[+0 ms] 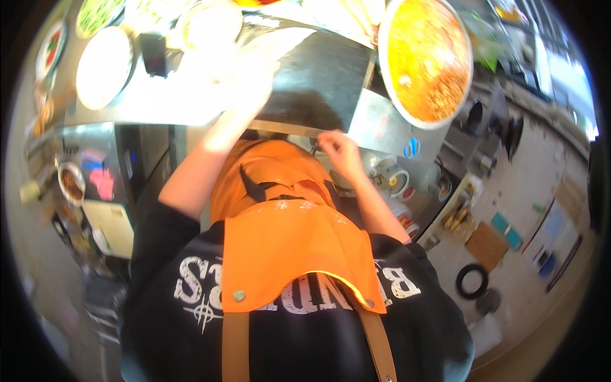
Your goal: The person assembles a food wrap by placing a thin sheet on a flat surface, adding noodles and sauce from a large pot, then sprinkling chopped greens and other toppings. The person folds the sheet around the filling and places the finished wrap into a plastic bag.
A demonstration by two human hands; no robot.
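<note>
My left hand (251, 83) reaches over the bright counter, at the left side of a dark, smooth work surface (315, 73). Glare washes out its fingers, so what they do is hidden. Close to the front edge of that surface, my right hand (342, 155) has its fingers curled together. Anything they grip is too small to make out. Beyond the right hand stands a large white-rimmed bowl (384, 63) of orange-red oily food. Blue-handled scissors (412, 148) hang or lie below it, to the right of that hand.
A white round dish (105, 70), a dark flat object (153, 54) and a dish of green shreds (97, 16) stand at the left. Below the counter at the right are round containers (389, 177). A lower side surface holds a pink cloth (102, 183).
</note>
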